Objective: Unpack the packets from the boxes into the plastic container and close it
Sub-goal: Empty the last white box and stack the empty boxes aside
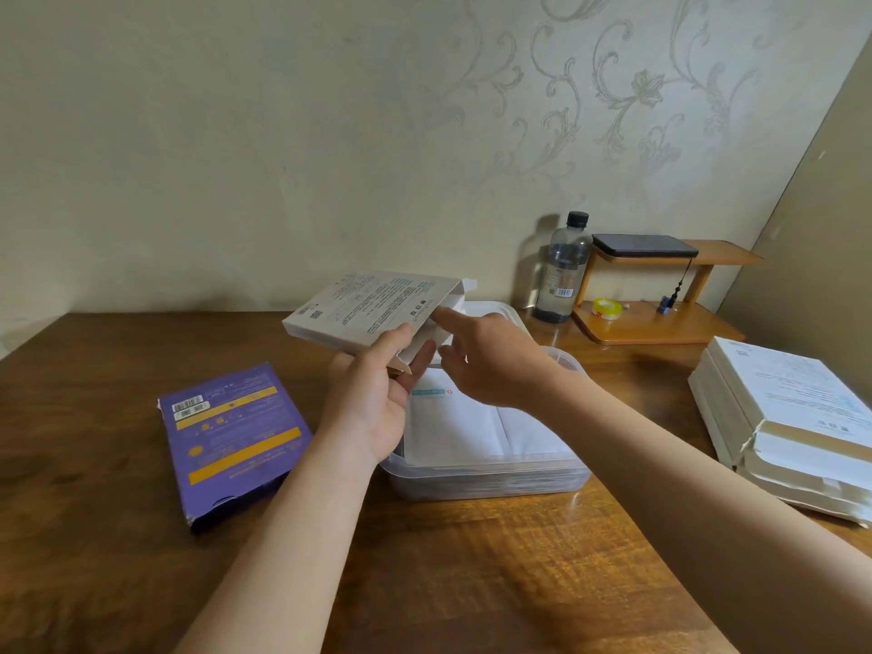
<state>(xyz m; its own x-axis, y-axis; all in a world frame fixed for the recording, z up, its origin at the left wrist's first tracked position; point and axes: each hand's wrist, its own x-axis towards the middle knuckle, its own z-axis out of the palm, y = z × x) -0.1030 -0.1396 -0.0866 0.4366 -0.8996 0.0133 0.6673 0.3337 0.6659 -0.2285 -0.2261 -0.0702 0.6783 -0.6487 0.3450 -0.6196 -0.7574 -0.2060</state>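
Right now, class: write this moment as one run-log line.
left hand: holds white box | right hand: open, at box's open end | plastic container: open, packets inside

On the table [472,559] we have the plastic container [490,479] in the middle, with packets [453,427] lying in it. Our left hand [377,398] holds the raised box [363,306] above it, and our right hand [490,365] is at the box's right end. The flat box [231,441] lies left of the container and the stack of boxes [792,427] right. Behind, the bottle [564,271] stands just left of the shelf [660,323].
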